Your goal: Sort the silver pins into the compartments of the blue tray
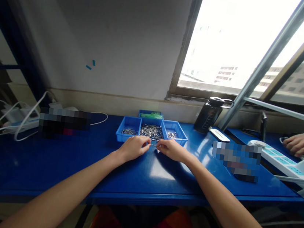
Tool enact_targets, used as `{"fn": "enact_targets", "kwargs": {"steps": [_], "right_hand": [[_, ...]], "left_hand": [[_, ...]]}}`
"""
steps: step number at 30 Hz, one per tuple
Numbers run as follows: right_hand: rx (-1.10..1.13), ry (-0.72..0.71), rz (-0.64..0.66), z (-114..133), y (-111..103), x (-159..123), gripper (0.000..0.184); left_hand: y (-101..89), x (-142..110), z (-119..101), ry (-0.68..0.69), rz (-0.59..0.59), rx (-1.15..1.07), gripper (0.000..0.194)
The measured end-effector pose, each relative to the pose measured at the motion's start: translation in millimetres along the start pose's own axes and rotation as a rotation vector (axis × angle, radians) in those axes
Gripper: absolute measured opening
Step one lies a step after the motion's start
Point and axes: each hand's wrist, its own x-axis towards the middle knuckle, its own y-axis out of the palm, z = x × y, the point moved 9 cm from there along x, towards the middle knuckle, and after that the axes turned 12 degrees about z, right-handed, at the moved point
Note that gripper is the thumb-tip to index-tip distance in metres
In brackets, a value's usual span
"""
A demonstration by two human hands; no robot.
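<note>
Black bottle (208, 115) near window (232, 46)

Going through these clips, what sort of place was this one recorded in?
Probably a workshop or assembly room: blue bins with small metal parts stand on a blue worktop, and another person's hand shows at the right, beyond a power strip.

Through the large metal-framed window (232, 46), overexposed white, daylight is admitted. Glare is thrown across the glossy blue counter (133, 174); the left edge is dimmed. Two patches are pixelated.
</note>
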Motion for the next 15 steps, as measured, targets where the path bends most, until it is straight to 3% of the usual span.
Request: {"fn": "enact_targets", "kwargs": {"steps": [8, 15], "right_hand": [[-0.017, -0.035, 0.02, 7.4, 7.8, 1.0, 0.013], [0.011, 0.007, -0.012, 2.1, -1.7, -0.9, 0.018]], "left_hand": [[1.5, -4.2, -27.5, 0.181, -0.004, 0.145, 0.023], [-2.0, -1.5, -7.5, 0.011, -0.029, 0.107, 0.021]]}}
